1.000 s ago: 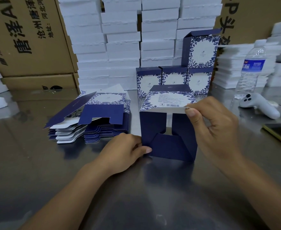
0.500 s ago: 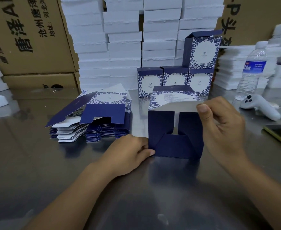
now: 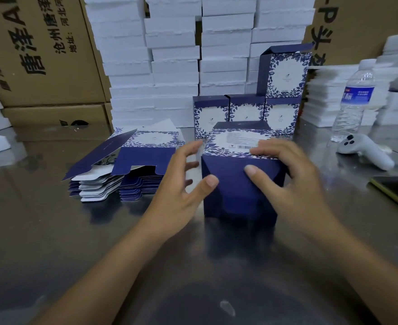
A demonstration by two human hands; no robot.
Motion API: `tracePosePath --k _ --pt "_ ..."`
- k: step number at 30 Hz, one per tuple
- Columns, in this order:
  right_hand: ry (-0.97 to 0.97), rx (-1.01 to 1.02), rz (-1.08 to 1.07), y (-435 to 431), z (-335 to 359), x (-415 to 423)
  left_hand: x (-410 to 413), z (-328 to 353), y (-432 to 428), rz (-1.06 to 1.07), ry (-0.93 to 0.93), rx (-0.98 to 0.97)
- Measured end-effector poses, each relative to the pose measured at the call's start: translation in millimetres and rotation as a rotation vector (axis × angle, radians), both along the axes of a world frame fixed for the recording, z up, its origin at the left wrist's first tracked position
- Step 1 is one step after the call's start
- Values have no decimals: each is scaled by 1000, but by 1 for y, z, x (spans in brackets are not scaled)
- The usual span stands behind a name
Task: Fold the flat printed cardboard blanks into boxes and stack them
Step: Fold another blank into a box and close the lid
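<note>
The dark blue flower-printed cardboard box point(image 3: 235, 198) lies in the middle of the steel worktop point(image 3: 99, 242), and its bottom seems closed. The right hand point(image 3: 294, 181) grips it, with the thumb pressing the flaps. The left hand point(image 3: 181, 184) has its fingers spread, the thumb at the box's left edge. The next move is to stack it with the folded boxes point(image 3: 247, 111) at the far side.

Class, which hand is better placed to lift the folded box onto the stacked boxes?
Probably right. The right hand grips the folded box, fingers on top, thumb on its front; the left hand is spread beside it.
</note>
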State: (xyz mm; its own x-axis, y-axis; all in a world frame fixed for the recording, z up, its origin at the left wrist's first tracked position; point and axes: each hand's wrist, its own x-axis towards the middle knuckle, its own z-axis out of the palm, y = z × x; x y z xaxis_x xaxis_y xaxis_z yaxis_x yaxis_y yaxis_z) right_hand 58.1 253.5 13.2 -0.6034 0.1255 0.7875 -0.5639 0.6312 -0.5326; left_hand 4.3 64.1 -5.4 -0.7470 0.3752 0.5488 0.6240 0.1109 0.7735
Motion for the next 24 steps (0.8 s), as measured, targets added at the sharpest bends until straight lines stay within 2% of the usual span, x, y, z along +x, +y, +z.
tracePosePath --k 4,7,11,19,24 --pt "55 93 -46 -1 1 2 6 7 4 19 47 1" --pt "98 147 -85 -5 1 4 11 11 5 101 159 -23" --pt "104 190 -49 -12 1 8 19 18 11 166 291 41" --pt "123 88 35 -16 3 9 29 21 18 204 373 87" --pt "95 26 87 -18 3 7 30 23 21 210 339 99"
